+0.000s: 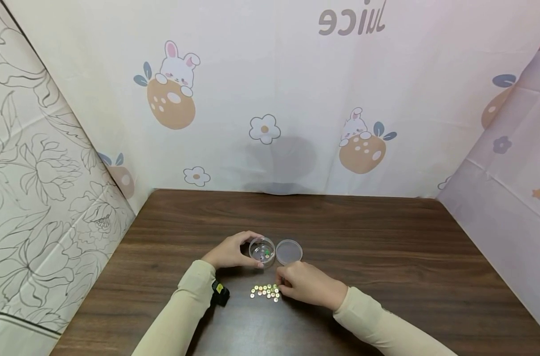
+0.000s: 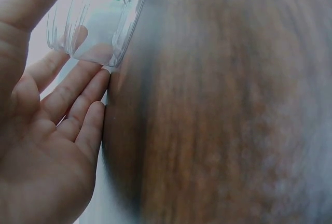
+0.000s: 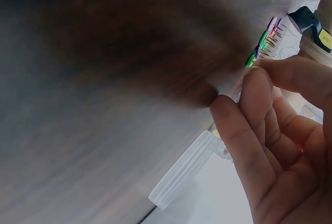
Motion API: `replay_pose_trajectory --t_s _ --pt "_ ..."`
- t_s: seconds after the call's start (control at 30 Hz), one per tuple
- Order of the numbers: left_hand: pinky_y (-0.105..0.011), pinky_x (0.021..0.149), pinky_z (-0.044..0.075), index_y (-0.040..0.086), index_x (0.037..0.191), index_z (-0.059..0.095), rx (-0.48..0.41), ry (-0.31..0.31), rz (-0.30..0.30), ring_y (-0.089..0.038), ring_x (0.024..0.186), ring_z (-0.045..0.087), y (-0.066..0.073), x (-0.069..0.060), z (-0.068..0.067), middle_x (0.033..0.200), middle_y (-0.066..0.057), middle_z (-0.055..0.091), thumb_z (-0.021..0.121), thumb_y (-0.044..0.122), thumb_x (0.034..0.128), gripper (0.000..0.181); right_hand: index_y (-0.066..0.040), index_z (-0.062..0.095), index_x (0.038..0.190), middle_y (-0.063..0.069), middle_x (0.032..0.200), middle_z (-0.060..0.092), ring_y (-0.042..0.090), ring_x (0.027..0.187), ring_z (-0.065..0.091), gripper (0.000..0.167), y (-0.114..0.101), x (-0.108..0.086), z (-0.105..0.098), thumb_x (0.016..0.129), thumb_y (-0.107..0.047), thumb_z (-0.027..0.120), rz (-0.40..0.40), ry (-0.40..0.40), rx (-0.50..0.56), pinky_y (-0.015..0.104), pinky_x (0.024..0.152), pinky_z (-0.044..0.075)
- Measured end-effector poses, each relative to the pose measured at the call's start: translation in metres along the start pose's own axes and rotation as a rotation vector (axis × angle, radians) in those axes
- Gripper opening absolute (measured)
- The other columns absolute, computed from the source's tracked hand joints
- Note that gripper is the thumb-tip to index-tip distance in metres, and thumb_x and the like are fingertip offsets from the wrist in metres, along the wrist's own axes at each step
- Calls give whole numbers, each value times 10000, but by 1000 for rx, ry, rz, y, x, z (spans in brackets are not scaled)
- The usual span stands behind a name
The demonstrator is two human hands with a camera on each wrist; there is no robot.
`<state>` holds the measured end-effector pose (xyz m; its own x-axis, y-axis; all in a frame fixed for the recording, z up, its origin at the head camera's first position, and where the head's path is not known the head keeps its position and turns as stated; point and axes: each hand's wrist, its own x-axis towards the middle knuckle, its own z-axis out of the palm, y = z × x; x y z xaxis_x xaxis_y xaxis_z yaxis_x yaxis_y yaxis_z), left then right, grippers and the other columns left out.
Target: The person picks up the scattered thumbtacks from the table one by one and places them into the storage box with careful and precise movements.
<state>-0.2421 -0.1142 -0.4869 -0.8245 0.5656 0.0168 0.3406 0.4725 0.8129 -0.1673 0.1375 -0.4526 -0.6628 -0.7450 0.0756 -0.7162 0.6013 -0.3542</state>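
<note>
My left hand holds a clear round plastic jar on the table, thumb on the near side and fingers round the far side. A few thumbtacks lie inside it, one with a green head. Closer to me, several thumbtacks are spread in a small group; the right wrist view shows their coloured heads down and pins up. At the group's right end my right hand pinches a thumbtack between thumb and forefinger, the fingertips hiding most of it. The round clear lid lies just right of the jar.
A brown wood-grain table lies under everything. Printed curtains hang behind it and at both sides. A black wrist device sits on the left wrist, left of the thumbtacks.
</note>
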Motion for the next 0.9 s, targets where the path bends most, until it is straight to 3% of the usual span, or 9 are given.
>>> replay_pose_trajectory --t_s 0.43,0.7,0.9 --pt "-371 977 446 261 1346 587 -7 2 0 -86 1108 571 0 0 0 1240 87 608 914 392 732 708 -166 621 770 -161 625 428 -43 540 379 186 0 1 1 869 -52 729 4 -5 -35 172 504 375" --pt "-376 995 437 247 1345 589 -11 1 18 -92 1131 566 -1 0 1 1260 72 608 916 368 736 701 -166 610 755 -160 670 505 -46 559 427 197 1 1 1 855 -30 710 -32 30 -35 174 512 399" --pt "-372 988 440 260 1338 591 -2 1 23 -87 1121 568 -1 0 0 1243 75 612 916 367 735 693 -145 613 809 -121 718 572 -37 571 462 163 3 1 1 910 -39 684 -21 38 -6 183 524 428"
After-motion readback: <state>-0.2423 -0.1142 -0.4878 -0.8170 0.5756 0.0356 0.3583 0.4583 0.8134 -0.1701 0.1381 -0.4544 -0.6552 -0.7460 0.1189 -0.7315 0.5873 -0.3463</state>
